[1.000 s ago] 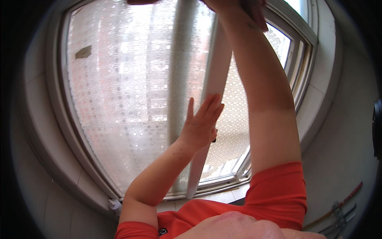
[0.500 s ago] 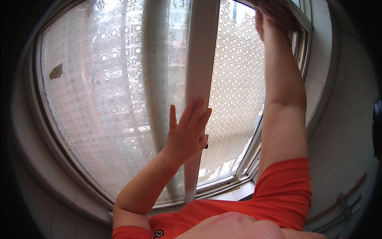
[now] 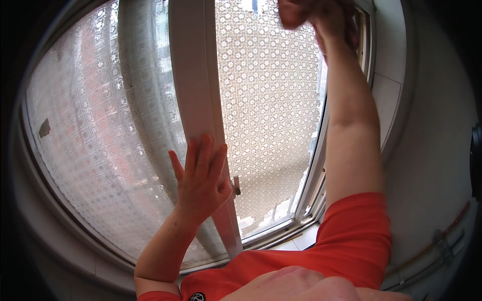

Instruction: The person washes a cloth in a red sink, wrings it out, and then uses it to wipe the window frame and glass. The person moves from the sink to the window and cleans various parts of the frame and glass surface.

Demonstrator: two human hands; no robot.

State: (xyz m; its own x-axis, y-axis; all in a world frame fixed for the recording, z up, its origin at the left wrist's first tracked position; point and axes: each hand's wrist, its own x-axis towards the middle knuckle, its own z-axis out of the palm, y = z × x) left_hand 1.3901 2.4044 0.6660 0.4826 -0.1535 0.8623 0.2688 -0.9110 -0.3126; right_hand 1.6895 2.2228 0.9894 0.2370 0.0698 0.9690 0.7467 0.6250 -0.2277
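Observation:
My left hand (image 3: 202, 178) lies with its fingers spread against the white upright window frame (image 3: 197, 75). Just right of its thumb is a small window latch (image 3: 237, 185). High at the upper right, my right hand (image 3: 329, 20) reaches to the top of the patterned window pane (image 3: 271, 100). It is closed on a brownish-red cloth (image 3: 295, 12), blurred by motion and partly cut off by the picture's top edge. White flower-like patterns cover this pane.
Left of the frame stands another patterned pane (image 3: 85, 150), with a torn patch (image 3: 44, 128) in its covering. A white-tiled sill (image 3: 301, 240) runs below the window. Pipes (image 3: 437, 251) are fixed along the wall (image 3: 432, 150) at the lower right.
The view has shifted rightward, so the window frame now sits further left. My right hand and the cloth have moved left across the top of the pane. My left hand stays on the frame.

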